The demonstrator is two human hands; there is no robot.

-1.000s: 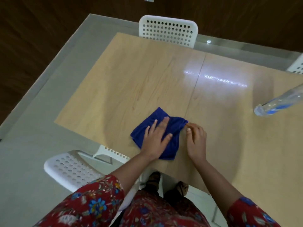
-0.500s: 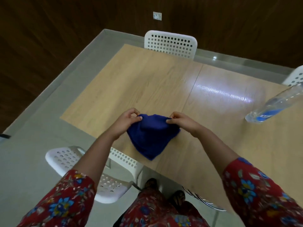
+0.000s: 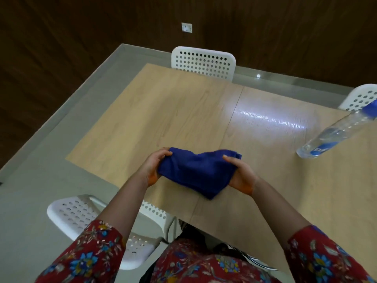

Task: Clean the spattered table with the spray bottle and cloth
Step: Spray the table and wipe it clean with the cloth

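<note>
Cloth (image 3: pixel 195 172): bunched and lifted just above the table (image 3: pixel 163 111), probably for refolding.
Left hand (image 3: pixel 155 168): fingers curled round one end.
Right hand (image 3: pixel 240 174): cupping the other, thumb on top.
Bottle (image 3: pixel 334 133): parked well apart, right.

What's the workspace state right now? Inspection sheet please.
Surface: wooden table, centre seam, light glare; no spatter discernible.
Job's things: blue cloth bunched between both hands; clear bottle, blue cap, on the table far right, untouched.
Clutter: nothing seen.
Hands: left hand grips the cloth's left end; right hand grips its right end.
Cables: nothing seen.
Surroundings: three white perforated chairs, grey floor, dark wood wall with socket.
</note>
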